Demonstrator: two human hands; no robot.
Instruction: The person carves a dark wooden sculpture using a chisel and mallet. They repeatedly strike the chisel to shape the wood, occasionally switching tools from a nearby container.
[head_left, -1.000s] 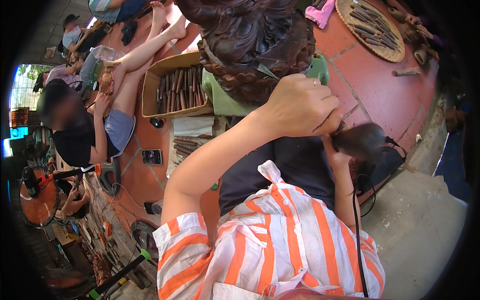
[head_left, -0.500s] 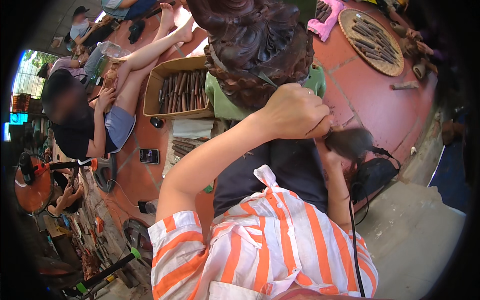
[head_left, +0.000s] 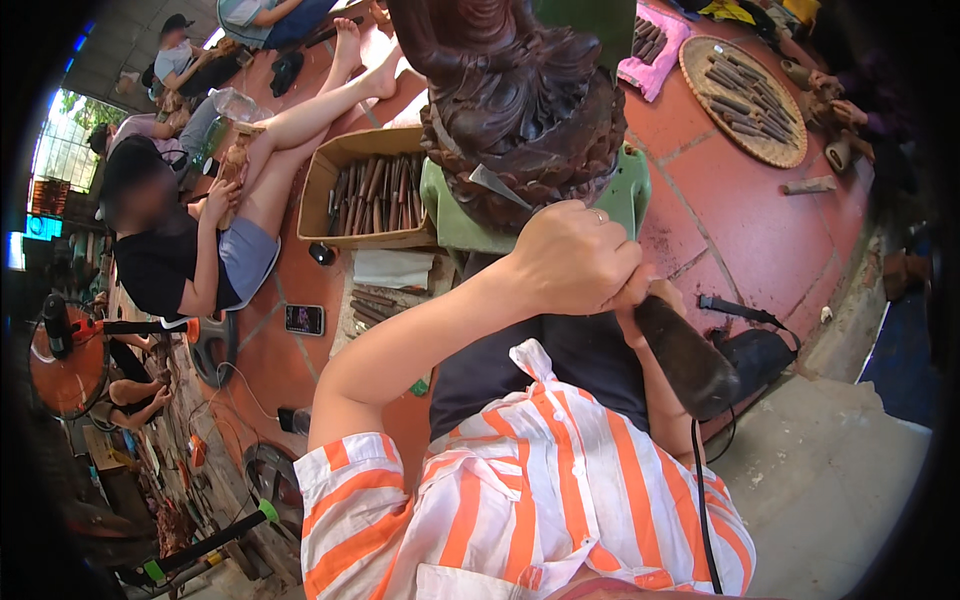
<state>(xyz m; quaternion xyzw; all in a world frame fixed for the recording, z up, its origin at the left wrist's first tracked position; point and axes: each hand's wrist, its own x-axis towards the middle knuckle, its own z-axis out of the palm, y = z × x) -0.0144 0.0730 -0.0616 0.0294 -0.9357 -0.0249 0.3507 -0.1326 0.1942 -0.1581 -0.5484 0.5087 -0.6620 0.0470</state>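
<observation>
A dark brown carved wooden statue (head_left: 500, 110) with folded drapery and a petalled base stands in front of me on a green stool (head_left: 460, 215). My left hand (head_left: 575, 255) is closed round a chisel (head_left: 497, 187), its handle hidden in the fist. The chisel's flat grey blade points up and left against the petalled base; whether its edge touches the wood I cannot tell. Close behind that fist, my right hand (head_left: 650, 292) grips a dark wooden mallet (head_left: 688, 358). The mallet's thick head slants down toward me, and the left fist partly covers my right fingers.
Left of the statue, a cardboard box (head_left: 312, 195) holds several chisels. A phone (head_left: 305, 319) lies on the tiles. At right are a woven tray (head_left: 700, 85) of tools, a pink cloth (head_left: 655, 75) and a black bag (head_left: 755, 355). A co-worker (head_left: 160, 250) sits at left holding a carved figure.
The mallet, blurred before, has swung down toward me, and my right hand has come up beside the left. The chisel blade shows more plainly. The whole view has shifted slightly.
</observation>
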